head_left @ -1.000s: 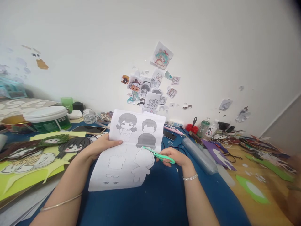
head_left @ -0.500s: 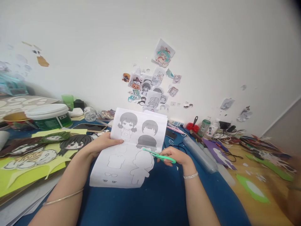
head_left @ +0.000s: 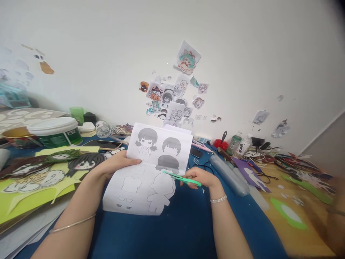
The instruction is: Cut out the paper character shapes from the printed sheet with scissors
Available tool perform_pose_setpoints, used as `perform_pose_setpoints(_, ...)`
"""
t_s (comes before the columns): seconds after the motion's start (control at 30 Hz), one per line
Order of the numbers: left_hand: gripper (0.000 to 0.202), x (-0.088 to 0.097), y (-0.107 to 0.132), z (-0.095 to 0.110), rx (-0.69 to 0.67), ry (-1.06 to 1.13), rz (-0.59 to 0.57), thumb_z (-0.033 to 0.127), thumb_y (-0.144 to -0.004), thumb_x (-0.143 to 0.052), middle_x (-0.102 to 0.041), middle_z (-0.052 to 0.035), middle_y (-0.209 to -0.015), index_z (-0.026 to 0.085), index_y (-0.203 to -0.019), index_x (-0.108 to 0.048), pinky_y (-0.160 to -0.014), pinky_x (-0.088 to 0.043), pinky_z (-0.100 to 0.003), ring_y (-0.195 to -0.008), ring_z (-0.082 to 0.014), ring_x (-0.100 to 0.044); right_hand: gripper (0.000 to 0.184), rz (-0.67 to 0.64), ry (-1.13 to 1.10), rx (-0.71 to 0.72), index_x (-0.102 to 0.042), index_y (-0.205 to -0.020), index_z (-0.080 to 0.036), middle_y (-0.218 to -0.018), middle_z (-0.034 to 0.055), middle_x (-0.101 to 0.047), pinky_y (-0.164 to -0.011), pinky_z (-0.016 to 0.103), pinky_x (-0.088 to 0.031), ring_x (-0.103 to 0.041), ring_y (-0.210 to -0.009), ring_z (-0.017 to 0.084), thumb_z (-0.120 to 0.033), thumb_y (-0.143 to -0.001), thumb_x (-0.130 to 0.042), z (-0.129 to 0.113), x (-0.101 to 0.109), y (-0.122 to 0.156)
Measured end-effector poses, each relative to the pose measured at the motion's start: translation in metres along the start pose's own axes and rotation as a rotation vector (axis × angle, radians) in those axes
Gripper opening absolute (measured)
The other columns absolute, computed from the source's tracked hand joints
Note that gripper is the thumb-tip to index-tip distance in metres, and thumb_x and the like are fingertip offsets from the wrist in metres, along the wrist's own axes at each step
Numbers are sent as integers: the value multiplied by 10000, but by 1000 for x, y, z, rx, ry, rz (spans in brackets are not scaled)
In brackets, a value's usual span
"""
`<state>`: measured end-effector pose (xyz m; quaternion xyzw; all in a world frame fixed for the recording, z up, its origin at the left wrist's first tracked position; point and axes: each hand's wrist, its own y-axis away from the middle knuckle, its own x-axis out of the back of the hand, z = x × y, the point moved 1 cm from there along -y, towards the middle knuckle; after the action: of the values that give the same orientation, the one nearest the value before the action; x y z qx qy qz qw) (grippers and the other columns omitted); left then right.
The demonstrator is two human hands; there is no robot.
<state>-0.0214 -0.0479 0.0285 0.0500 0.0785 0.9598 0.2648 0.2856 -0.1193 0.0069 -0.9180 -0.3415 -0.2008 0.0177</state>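
Observation:
My left hand (head_left: 120,163) pinches the left edge of a white printed sheet (head_left: 132,201), thumb on top, fingers hidden behind it. Printed on the sheet are a cartoon girl, two dark hair pieces, a shirt, small items and a bald body outline. My right hand (head_left: 198,178) is closed round the handles of green scissors (head_left: 185,179). Their blades lie across the paper between the lower hair piece and the top of the body's head. The sheet's right edge is cut along the body outline, and its lower half droops.
Yellow paper with cartoon cutouts (head_left: 54,176) lies at the left, with a lidded tub (head_left: 55,133) and a phone (head_left: 102,145) behind. Rightward are a clear plastic roll (head_left: 229,176), bottles (head_left: 234,144), purple paper (head_left: 250,172) and piled paper scraps (head_left: 302,169). Pictures (head_left: 176,111) hang on the wall.
The scissors' tips have shifted slightly left along the top of the body's head. The sheet's lower part has tilted a little, while my left hand keeps its hold.

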Motion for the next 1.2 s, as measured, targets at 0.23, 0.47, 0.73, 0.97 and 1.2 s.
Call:
perform_pose_setpoints(0.23,335,-1,0,1,8,-33,-28,357,-580,-733,-710,-53,-889,201,-866,-653,-700,-564,-333,-832,-263,-658,216,23,-25,-53,-656,-833,-70,-447,-47,-458,-409,176,-340,-370,-401,44,-245,-731,-580,-3,-3,-3)
perform_pose_setpoints(0.47,299,-1,-1,0,14,-44,-12,353,-584,-735,-717,-39,-849,200,-829,-660,-655,-572,-313,-788,-250,-668,220,0,-64,9,-648,-856,-76,-456,-52,-457,-435,191,-335,-367,-409,44,-244,-729,-583,4,-3,-7)
perform_pose_setpoints(0.73,304,0,-2,0,21,-51,-2,356,-584,-738,-719,-35,-826,196,-832,-663,-637,-578,-312,-772,-249,-671,203,14,-86,7,-638,-871,-75,-469,-59,-429,-434,193,-301,-348,-417,42,-190,-734,-542,5,-5,-9)
perform_pose_setpoints(0.97,282,1,-2,-1,7,-41,-40,337,-595,-734,-715,-33,-864,200,-832,-664,-670,-574,-305,-795,-241,-667,217,-4,-57,-17,-642,-875,-86,-475,-54,-450,-444,195,-314,-364,-427,49,-199,-718,-544,2,-5,-8)
perform_pose_setpoints(1.2,281,0,-4,-2,14,-52,-67,340,-594,-732,-710,-34,-893,209,-834,-666,-713,-565,-316,-805,-243,-665,171,-28,8,-39,-648,-733,-89,-477,-26,-497,-428,187,-300,-433,-449,71,-218,-707,-540,7,-2,-9)
